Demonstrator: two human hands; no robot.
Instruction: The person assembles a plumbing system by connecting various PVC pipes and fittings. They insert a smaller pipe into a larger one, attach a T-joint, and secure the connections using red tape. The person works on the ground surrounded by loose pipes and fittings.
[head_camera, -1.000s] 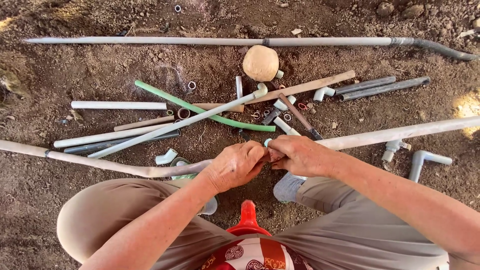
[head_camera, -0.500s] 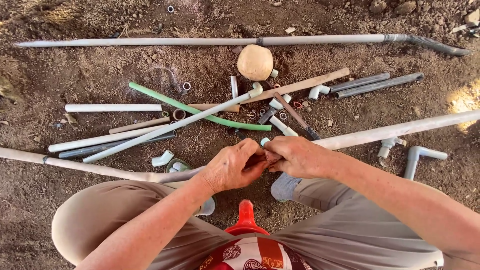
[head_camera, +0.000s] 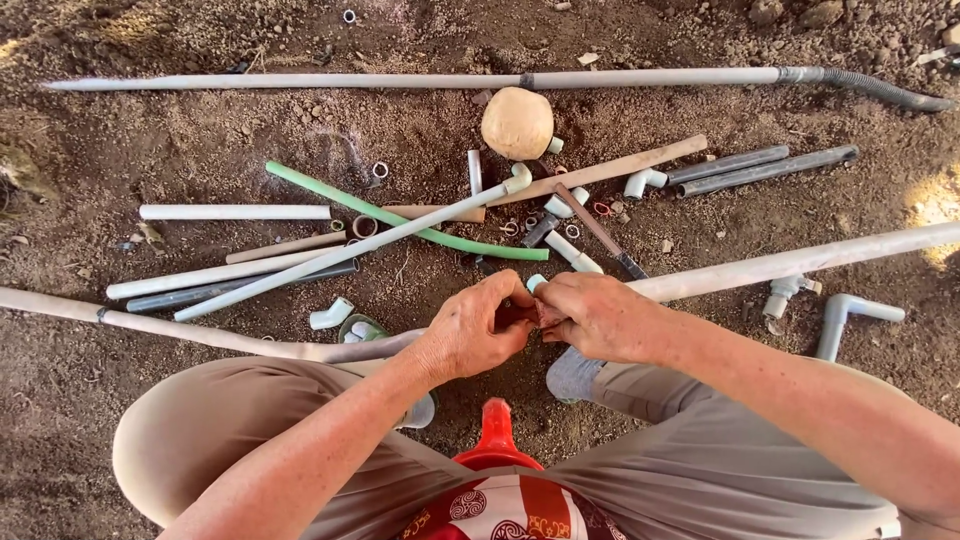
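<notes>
Bare dirt ground (head_camera: 200, 150) strewn with pipes | left hand (head_camera: 470, 330) and right hand (head_camera: 590, 315) both pinch a small reddish-brown fitting (head_camera: 522, 316) | just below green pipe (head_camera: 400, 215)

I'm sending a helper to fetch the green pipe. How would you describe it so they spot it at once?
Start at the round tan ball lying on the dirt near the top, just under the long pale pipe. Below and left of it, the green pipe slants down to the right through the scattered pieces. It is the only green one; its neighbours are white, grey or tan.
</notes>
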